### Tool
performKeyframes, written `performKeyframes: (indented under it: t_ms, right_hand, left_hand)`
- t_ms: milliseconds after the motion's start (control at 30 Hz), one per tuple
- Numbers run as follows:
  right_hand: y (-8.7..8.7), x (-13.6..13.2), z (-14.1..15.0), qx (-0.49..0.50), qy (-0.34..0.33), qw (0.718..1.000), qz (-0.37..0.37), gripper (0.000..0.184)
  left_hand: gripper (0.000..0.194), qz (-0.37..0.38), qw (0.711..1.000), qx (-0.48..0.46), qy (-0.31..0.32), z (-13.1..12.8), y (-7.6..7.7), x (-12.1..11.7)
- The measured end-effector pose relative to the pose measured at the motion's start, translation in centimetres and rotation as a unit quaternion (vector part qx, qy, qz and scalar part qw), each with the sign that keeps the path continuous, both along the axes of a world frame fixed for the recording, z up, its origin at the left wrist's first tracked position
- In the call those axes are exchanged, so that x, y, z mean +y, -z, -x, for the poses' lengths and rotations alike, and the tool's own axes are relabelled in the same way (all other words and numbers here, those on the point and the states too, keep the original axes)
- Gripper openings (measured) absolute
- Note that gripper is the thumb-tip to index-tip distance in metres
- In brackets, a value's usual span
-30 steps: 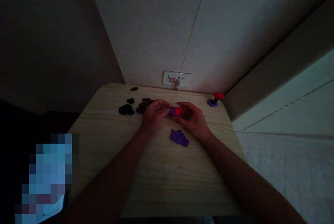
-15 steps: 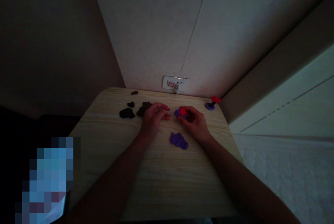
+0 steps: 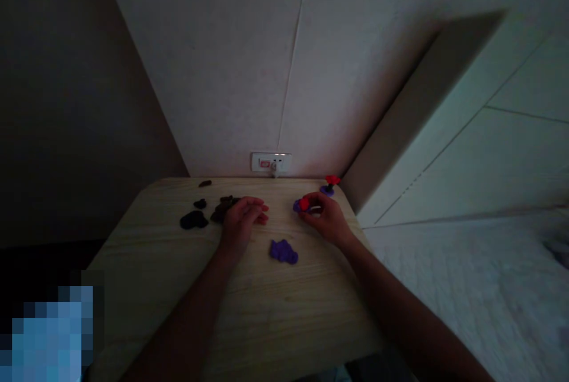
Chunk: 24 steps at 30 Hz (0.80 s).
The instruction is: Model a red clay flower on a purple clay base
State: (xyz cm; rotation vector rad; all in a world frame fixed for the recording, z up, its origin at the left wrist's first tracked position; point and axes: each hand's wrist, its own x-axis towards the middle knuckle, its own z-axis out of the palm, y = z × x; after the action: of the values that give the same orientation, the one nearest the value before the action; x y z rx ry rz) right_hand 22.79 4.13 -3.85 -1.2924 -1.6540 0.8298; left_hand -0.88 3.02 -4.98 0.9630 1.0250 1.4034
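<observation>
Gloom Around a Pale Table

It's dim in here, the light's source out of sight. Behind the table (image 3: 249, 322), the wall (image 3: 213, 73) catches a weak grey glow; left of the table, things sink nearly to black, while the panel (image 3: 480, 162) to its right looks paler. A tiny glint rides the socket plate (image 3: 270, 162) above the table's back edge. On the table's left, the dark lumps (image 3: 194, 219) lose surface detail; on its right, the red piece (image 3: 304, 204) stays vivid. Fine detail is soft. Toward the table's near edge, the forearms (image 3: 191, 305) look stretched, wide-lens fashion. Beyond its near left corner, coarse bluish squares (image 3: 48, 334) mask something.
</observation>
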Motion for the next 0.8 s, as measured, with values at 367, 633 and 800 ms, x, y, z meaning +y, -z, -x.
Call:
performKeyframes:
  t_ms: [367, 633, 800]
  right_hand:
    - [-0.9, -0.4, -8.7, -0.070, 0.101, 0.992, -0.030, 0.033]
    - [-0.1, 0.9, -8.3, -0.103, 0.106, 0.989, -0.026, 0.031]
    - [0.9, 1.1, -8.7, -0.118, 0.109, 0.987, -0.001, 0.035]
  left_hand:
    - [0.029, 0.006, 1.000, 0.025, 0.007, 0.3, 0.0, 0.0]
    - [0.022, 0.009, 0.999, 0.039, 0.001, 0.5, 0.1, 0.2]
    - [0.021, 0.014, 0.999, 0.052, -0.002, 0.5, 0.1, 0.3]
